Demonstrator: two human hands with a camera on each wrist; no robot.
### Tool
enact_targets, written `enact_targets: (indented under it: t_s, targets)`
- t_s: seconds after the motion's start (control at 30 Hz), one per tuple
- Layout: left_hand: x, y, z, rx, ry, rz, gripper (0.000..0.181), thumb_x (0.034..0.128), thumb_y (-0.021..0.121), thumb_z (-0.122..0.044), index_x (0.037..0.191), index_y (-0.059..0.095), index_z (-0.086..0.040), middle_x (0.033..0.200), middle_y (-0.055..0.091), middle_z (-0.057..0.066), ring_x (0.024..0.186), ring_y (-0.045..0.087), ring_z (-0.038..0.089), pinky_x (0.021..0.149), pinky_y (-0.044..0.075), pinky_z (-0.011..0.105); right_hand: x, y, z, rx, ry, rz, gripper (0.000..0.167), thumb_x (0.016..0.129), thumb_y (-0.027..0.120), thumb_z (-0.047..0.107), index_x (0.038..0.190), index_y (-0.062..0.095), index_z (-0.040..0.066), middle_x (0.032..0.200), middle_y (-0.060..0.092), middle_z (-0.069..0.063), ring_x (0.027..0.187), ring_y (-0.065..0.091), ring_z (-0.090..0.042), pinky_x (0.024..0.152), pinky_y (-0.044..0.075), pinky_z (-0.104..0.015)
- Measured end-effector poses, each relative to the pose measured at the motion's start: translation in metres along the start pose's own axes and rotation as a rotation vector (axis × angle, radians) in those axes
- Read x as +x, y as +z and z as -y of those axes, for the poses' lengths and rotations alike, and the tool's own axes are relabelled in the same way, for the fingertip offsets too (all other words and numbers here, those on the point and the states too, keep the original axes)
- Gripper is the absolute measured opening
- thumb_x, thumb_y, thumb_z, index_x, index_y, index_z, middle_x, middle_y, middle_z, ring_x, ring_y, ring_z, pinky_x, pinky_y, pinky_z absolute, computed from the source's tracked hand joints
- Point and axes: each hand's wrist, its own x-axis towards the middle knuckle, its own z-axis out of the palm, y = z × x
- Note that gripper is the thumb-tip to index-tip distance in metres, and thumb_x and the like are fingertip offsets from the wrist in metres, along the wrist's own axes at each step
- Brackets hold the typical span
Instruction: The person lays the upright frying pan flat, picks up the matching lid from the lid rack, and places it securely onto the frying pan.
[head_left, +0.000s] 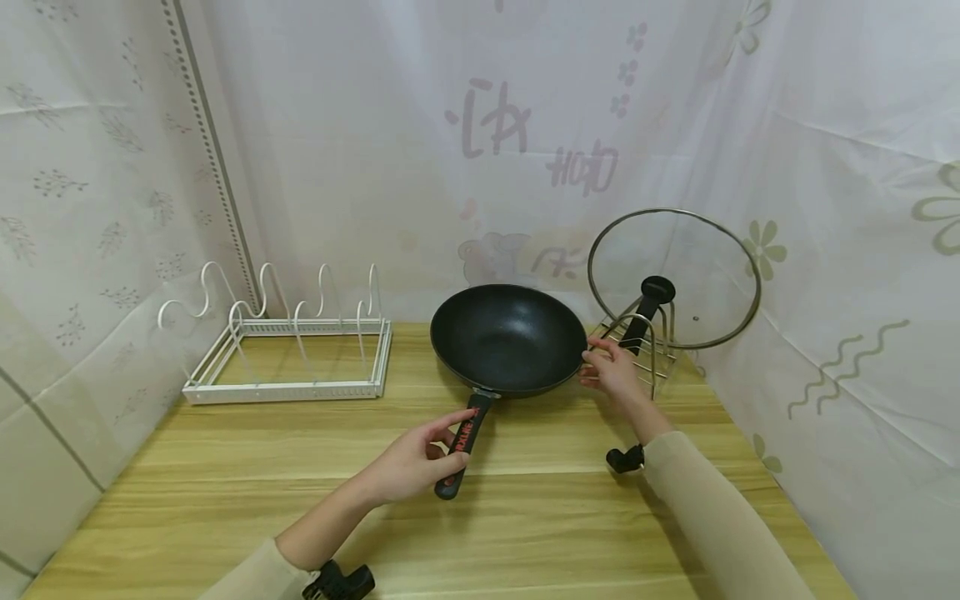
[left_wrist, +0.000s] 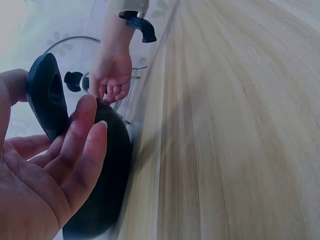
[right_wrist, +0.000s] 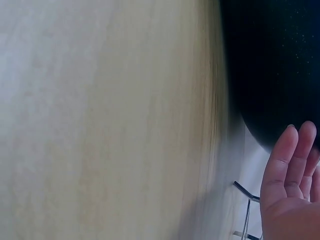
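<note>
A black wok (head_left: 510, 337) sits at the middle of the wooden table, its handle (head_left: 467, 437) pointing toward the front. My left hand (head_left: 412, 458) pinches that handle between thumb and fingers; in the left wrist view the handle (left_wrist: 47, 95) lies between the thumb and fingers of the left hand (left_wrist: 55, 170). At the wok's right rim is my right hand (head_left: 615, 375), its fingers touching the edge. The right wrist view shows the right hand (right_wrist: 295, 185) with extended fingers against the wok's dark outer side (right_wrist: 275, 65); its thumb is hidden there.
A white rack (head_left: 285, 390) with curved dividers stands at the left. Behind my right hand, a wire stand (head_left: 652, 354) holds a glass lid (head_left: 705, 275) and a black utensil (head_left: 657, 290). Patterned curtains (head_left: 360, 150) hang at the back and sides.
</note>
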Motion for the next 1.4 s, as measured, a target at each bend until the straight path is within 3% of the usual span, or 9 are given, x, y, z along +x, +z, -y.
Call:
enact_targets:
  t_s: [0.37,0.6,0.97,1.4]
  targets:
    - [-0.004,-0.005,0.001,0.002,-0.007,-0.016,0.069,0.1054,0.070,-0.020,0.169,0.045,-0.017,0.112,0.068,0.013,0.079,0.069,0.017,0.060,0.047,0.025,-0.006,0.004,0.002,0.006,0.037,-0.014,0.060,0.114,0.058,0.018,0.169,0.037,0.007,0.111,0.060,0.000,0.077,0.070,-0.008,0.076,0.064,-0.025]
    - [-0.007,-0.009,0.002,0.011,-0.009,-0.019,0.068,0.1054,0.069,-0.020,0.169,0.045,-0.018,0.112,0.068,0.013,0.080,0.070,0.018,0.060,0.047,0.025,-0.011,0.007,0.000,0.048,0.036,-0.019,0.059,0.113,0.058,0.016,0.168,0.038,0.006,0.102,0.060,0.003,0.076,0.070,-0.008,0.075,0.064,-0.026]
    - [-0.012,-0.015,0.006,0.022,0.012,-0.035,0.067,0.1036,0.069,-0.016,0.167,0.049,-0.018,0.106,0.070,0.013,0.075,0.068,0.015,0.060,0.049,0.025,-0.017,0.015,-0.002,0.089,0.040,-0.026,0.060,0.113,0.058,0.014,0.169,0.036,0.006,0.105,0.058,0.002,0.071,0.069,-0.007,0.070,0.062,-0.024]
    - [-0.018,-0.027,0.010,-0.008,-0.019,-0.063,0.066,0.1022,0.067,-0.013,0.166,0.051,-0.019,0.105,0.065,0.012,0.078,0.069,0.020,0.062,0.055,0.028,-0.024,0.022,-0.006,0.134,0.053,-0.033,0.059,0.114,0.056,0.014,0.167,0.033,0.006,0.105,0.057,0.002,0.071,0.067,-0.006,0.070,0.061,-0.023]
